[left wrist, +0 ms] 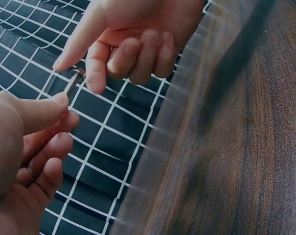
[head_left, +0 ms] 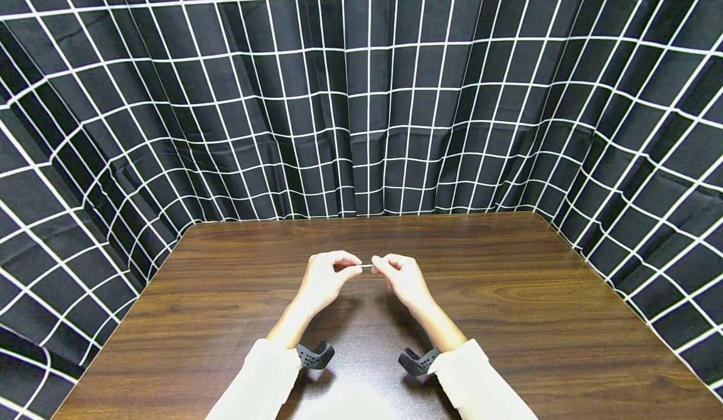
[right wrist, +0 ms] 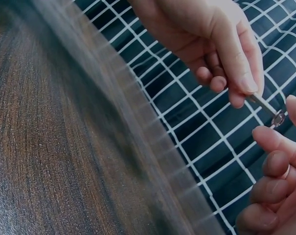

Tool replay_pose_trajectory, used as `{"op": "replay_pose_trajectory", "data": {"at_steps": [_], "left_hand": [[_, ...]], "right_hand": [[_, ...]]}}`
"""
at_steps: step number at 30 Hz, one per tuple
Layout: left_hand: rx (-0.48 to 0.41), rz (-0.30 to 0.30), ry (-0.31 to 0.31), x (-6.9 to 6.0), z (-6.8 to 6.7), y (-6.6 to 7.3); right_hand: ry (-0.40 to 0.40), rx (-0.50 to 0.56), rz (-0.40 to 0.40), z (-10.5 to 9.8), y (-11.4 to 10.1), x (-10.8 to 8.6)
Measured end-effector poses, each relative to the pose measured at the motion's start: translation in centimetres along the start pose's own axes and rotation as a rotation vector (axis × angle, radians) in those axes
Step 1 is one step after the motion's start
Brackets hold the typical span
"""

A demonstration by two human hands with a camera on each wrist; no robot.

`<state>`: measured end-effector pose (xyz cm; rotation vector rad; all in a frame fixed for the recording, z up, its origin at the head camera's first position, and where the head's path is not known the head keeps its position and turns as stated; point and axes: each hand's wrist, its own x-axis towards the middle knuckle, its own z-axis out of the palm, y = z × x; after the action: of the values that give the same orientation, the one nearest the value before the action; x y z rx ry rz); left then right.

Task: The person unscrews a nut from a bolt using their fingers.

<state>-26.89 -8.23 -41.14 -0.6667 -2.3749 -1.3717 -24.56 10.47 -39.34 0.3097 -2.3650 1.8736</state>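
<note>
In the head view, my left hand (head_left: 324, 277) and right hand (head_left: 403, 279) meet above the middle of the table, with a thin bolt (head_left: 367, 265) between them. The left wrist view shows my left hand (left wrist: 15, 132) pinching the bolt's shank (left wrist: 73, 87) between thumb and fingers. At the bolt's far end is a small round metal piece (right wrist: 279, 118); whether it is a nut or the head I cannot tell. Around that end, the thumb and index finger of my right hand (right wrist: 280, 181) stand apart, a gap showing on either side. Its other fingers are loosely bent.
A brown wood-grain table (head_left: 226, 263) lies beneath both hands. Black curtains with a white grid (head_left: 361, 112) surround its back and sides. Dark wrist mounts (head_left: 316, 356) sit on both forearms, by the white sleeves (head_left: 257, 379).
</note>
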Motion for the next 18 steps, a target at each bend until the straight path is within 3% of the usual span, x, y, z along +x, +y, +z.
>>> {"op": "replay_pose_trajectory", "data": {"at_steps": [2, 18], "left_hand": [[-0.001, -0.002, -0.001, 0.0, 0.0, 0.01], [0.005, -0.003, -0.005, 0.03, -0.13, 0.04]], "right_hand": [[-0.011, -0.016, 0.009, -0.11, -0.85, -0.37], [-0.036, 0.045, -0.006, -0.15, -1.03, -0.47]]}}
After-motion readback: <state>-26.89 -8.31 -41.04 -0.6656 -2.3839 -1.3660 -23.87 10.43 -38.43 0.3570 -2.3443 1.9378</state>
